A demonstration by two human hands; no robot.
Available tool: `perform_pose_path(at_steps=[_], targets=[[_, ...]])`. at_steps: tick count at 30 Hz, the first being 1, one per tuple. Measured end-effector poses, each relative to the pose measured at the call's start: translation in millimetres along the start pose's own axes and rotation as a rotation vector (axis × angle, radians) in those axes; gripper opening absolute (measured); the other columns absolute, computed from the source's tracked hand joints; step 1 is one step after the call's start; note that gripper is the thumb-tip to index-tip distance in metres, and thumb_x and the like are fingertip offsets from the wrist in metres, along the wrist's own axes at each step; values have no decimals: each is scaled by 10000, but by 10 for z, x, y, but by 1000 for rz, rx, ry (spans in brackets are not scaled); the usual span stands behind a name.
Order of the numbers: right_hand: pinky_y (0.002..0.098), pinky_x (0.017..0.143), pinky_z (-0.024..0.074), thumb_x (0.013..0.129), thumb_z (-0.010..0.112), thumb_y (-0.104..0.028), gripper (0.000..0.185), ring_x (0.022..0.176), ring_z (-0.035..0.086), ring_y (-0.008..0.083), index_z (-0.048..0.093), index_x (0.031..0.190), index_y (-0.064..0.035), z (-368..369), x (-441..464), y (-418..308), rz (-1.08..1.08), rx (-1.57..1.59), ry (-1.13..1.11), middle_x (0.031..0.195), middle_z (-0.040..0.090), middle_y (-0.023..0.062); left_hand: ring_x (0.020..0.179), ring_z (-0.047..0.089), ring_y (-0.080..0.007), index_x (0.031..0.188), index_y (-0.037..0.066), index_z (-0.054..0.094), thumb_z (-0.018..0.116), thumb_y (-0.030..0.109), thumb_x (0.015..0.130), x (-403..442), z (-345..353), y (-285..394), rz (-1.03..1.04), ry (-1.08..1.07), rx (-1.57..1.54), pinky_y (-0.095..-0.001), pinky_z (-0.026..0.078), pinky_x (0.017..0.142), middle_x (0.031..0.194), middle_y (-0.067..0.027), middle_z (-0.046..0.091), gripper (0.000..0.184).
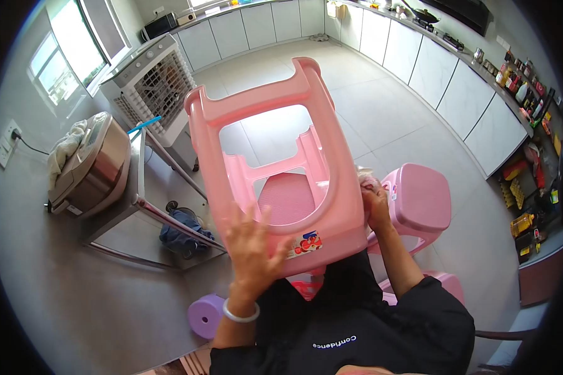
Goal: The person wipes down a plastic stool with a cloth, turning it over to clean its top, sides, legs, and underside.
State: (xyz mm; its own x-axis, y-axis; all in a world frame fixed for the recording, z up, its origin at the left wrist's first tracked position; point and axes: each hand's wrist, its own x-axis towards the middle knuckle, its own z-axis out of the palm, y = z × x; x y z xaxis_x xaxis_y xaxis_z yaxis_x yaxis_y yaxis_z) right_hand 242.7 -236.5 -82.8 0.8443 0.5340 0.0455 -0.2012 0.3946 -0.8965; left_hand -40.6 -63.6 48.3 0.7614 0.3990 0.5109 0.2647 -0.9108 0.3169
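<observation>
A large pink plastic stool [275,244] lies on its side over my lap. Its open frame faces up and the inside of its textured seat shows through the opening. My left hand [250,247], a pale bracelet at the wrist, is over the stool's near left part with its fingers spread; contact is hard to judge. A small colourful sticker [308,242] lies to its right. At the stool's right side, my right hand [376,207] is closed around a crumpled, pale pinkish cloth [366,179], partly hidden by the fingers.
A second pink stool [424,197] stands close by my right arm, another [447,284] below it. A purple round stool [206,316] is at my lower left. On the left, a metal table [141,206] bears a rice cooker [94,165]; an air cooler [153,81] stands behind.
</observation>
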Motion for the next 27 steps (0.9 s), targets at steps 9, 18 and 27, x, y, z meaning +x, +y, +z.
perform_pose_path(at_steps=[9, 18, 27], targets=[[448, 1001, 418, 706, 683, -10, 567, 1188, 524, 369, 563, 1257, -68, 931, -17, -1083, -881, -1078, -251, 1178, 615, 147, 1246, 465, -359, 1093, -26, 557, 709, 516, 777, 147, 187, 414, 26, -154, 2, -748, 80, 1065, 1122, -166, 573, 645], [347, 987, 440, 741, 599, 40, 460, 1118, 571, 287, 608, 1187, -74, 1507, 1874, -1228, -837, -882, -402, 1144, 602, 112, 1063, 546, -300, 1070, -6, 554, 708, 557, 763, 117, 143, 306, 38, -183, 0, -770, 72, 1053, 1036, -129, 561, 659], [313, 850, 492, 763, 577, -35, 359, 1000, 599, 198, 650, 1115, -32, 1520, 2248, -1166, -443, -553, -331, 1063, 600, 57, 1071, 544, -277, 1073, -4, 559, 695, 570, 766, 141, 147, 288, 39, -210, -22, -784, 62, 1042, 1030, -111, 562, 665]])
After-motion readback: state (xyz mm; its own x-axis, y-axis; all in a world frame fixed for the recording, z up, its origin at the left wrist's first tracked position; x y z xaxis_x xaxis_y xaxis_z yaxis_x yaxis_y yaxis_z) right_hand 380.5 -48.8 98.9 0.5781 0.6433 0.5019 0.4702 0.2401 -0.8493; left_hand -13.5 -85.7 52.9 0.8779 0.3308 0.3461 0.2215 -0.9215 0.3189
